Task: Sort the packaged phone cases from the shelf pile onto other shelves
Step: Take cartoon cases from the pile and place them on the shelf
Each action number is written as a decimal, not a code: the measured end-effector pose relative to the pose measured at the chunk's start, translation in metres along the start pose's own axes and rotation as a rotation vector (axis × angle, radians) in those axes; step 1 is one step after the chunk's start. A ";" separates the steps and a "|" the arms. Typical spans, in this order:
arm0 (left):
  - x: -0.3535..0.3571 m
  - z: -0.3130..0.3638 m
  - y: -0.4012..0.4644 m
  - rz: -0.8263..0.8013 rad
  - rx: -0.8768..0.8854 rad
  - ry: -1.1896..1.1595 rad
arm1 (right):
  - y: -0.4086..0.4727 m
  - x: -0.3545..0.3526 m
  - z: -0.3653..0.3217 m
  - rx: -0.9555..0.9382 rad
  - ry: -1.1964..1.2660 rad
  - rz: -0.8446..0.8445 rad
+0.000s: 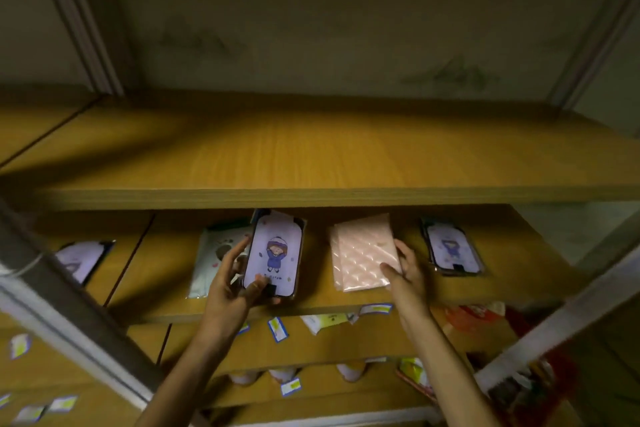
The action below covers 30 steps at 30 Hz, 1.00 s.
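My left hand (230,282) holds a packaged phone case with a cartoon girl print (275,253), thumb on its lower front, just above the middle shelf (242,310). My right hand (403,269) grips the lower right corner of a pink quilted packaged case (362,250), which lies on the same shelf over a second pink one. A pale packaged case (216,253) lies behind my left hand. Another cartoon girl case (452,246) rests at the right of the shelf, and a similar one (81,258) at the left.
The wide wooden shelf above (311,156) holds nothing in view. Lower shelves (311,340) carry small labels, white packets and red and yellow packages at the right. Grey metal uprights (69,315) cross the lower left and lower right corners.
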<state>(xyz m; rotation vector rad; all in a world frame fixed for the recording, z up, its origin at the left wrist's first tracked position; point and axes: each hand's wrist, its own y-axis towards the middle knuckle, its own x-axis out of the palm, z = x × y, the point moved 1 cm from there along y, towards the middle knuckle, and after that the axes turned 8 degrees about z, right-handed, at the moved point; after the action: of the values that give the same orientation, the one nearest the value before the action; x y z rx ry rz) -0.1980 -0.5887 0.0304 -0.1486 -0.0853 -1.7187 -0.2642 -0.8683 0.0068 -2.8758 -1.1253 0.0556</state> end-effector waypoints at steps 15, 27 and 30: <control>0.024 -0.007 -0.034 0.093 -0.013 0.008 | 0.025 -0.038 -0.004 -0.395 -0.762 -0.165; 0.091 -0.010 -0.029 -0.122 -0.066 -0.058 | 0.011 -0.116 -0.019 -0.428 -0.896 -0.048; 0.114 -0.016 -0.028 -0.168 -0.084 -0.064 | 0.011 -0.136 -0.021 -0.407 -0.927 -0.027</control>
<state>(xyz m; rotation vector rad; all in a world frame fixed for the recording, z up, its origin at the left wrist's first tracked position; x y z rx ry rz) -0.2431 -0.6985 0.0325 -0.2655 -0.0747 -1.8865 -0.3554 -0.9696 0.0295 -3.2269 -1.3845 1.4316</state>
